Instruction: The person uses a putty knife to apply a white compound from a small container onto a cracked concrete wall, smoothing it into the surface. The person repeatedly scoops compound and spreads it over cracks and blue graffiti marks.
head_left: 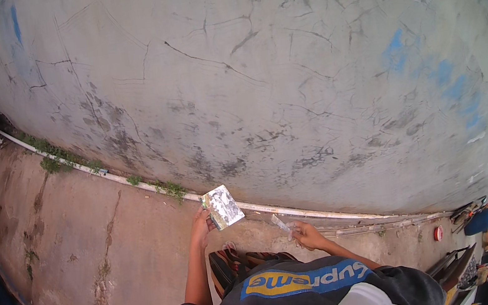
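Note:
My left hand (205,221) grips a square, flat board (222,207) by its left edge; its white face carries grey smears. To the right, closer to my body, my right hand (309,235) is closed round a small flat tool that looks like a putty knife (280,223), its pale, stained blade pointing up and left. The handle is hidden in my fingers. The board and the blade are apart. Both are held in front of a cracked grey plaster wall (286,95), which neither hand appears to touch.
A white pipe (105,174) runs along the wall's foot, with green weeds (171,190) beside it. The concrete floor (76,253) is cracked. To the far right are a red bucket (438,233), a blue container (480,221) and stacked odds and ends.

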Tool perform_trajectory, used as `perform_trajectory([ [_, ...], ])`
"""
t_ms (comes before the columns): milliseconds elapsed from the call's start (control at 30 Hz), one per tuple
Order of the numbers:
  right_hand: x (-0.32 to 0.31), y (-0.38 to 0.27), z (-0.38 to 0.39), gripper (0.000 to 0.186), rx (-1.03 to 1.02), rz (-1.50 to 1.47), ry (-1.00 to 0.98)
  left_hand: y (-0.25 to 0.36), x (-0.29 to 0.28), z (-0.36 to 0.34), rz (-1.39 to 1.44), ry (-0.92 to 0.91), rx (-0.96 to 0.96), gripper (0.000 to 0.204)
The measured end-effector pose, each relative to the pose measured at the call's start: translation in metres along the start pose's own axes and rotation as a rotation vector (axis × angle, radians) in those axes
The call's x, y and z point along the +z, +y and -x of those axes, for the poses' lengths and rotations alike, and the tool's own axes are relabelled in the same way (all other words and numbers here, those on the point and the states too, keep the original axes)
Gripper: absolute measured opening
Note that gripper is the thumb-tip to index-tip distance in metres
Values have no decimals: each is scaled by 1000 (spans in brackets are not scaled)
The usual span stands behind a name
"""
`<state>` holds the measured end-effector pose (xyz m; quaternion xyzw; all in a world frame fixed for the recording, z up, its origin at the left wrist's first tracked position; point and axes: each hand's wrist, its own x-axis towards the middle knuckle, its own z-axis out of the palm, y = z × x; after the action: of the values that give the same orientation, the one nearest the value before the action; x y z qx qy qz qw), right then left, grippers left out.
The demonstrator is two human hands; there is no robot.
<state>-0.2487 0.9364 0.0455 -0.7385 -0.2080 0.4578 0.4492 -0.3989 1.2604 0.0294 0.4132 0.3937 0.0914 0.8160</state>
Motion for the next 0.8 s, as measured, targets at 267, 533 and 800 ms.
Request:
perform_trajectory([
  [267,5,7,20,24,85,-122,-55,-2,25,20,62,53,5,34],
  [533,-7,-87,55,28,157,-582,-156,60,51,70,-27,-48,129,37],
  [800,-4,-178,49,31,-98,-220,-140,123,60,100,-454,-194,59,22],
])
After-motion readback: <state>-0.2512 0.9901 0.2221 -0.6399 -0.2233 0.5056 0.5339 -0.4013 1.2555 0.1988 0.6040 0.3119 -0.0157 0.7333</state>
